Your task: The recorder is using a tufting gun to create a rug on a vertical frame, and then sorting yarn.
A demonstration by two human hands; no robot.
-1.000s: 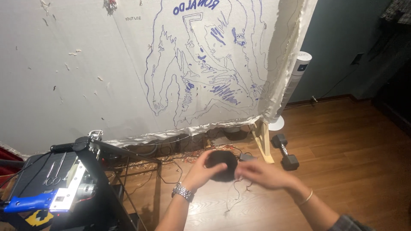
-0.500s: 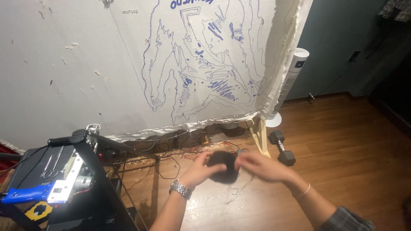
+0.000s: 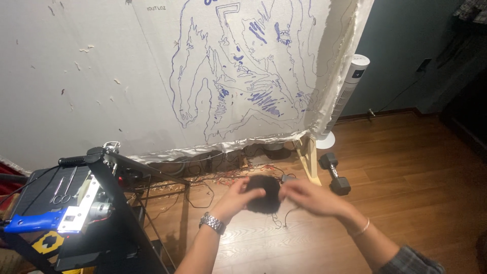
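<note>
You have a dark, fuzzy round clump of yarn (image 3: 263, 194) held out in front of you, above the wooden plank floor (image 3: 406, 167), with one hand on each side of it. Your left hand (image 3: 239, 198), the one with the metal watch (image 3: 211, 222) at the wrist, has its fingers (image 3: 253, 193) curled onto the clump's left edge. Your right hand (image 3: 310, 195), with a thin bracelet (image 3: 361, 228) on the wrist, closes on the right edge, and a loose dark strand (image 3: 285, 218) trails down beneath it. Both sets of fingers look closed on the yarn, though the exact pinch is blurred.

Behind the clump stands a large white stretched cloth on a wooden frame (image 3: 213, 76), drawn over with a blue outline figure and partly filled with short blue strokes. Yarn scraps and cables litter the floor along its lower edge. At your left a black metal stand (image 3: 116, 187) carries a blue-handled power tool (image 3: 50, 220) and a pair of scissors (image 3: 60, 189). To the right of the frame's leg sit a black dumbbell (image 3: 336, 175) and a white tower fan (image 3: 347, 91).

By the look of it, you are working the clump between your hands, pulling or loosening it. Any further pull calls for a steady grip on both edges and care that the trailing strand does not snag
</note>
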